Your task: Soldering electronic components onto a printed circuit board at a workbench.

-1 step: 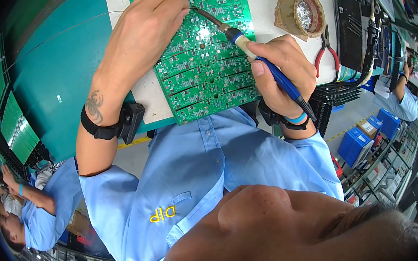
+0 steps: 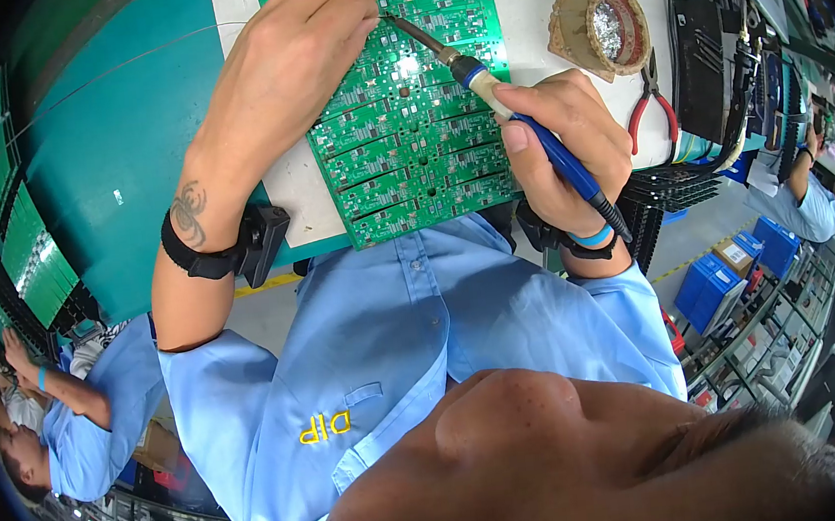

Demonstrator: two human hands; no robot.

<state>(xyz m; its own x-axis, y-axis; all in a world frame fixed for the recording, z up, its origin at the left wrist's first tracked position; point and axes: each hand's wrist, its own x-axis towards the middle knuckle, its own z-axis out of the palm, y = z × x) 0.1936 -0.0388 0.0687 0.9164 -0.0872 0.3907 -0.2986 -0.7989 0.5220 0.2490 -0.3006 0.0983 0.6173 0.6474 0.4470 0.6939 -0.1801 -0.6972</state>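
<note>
My right hand (image 2: 572, 145) grips a soldering iron (image 2: 570, 170) with a blue and cream handle. Its metal tip points up and left, down at a green circuit board panel (image 2: 417, 150) crowded with small parts. Above the panel's left side, my left hand (image 2: 306, 45) is closed in a pinch, its fingertips close to the iron's tip. A thin solder wire (image 2: 146, 53) runs from the far left into this hand. The wire's end and the exact spot where the tip meets the board are too small to make out. A second board edge shows under the panel's upper part.
Right of the panel stand a round tan tub (image 2: 602, 32) with shiny bits inside and red-handled pliers (image 2: 652, 117). Black equipment with cables (image 2: 700, 62) lines the right edge. More green boards (image 2: 40, 252) stand in a rack at left. Co-workers (image 2: 101, 421) sit on both sides.
</note>
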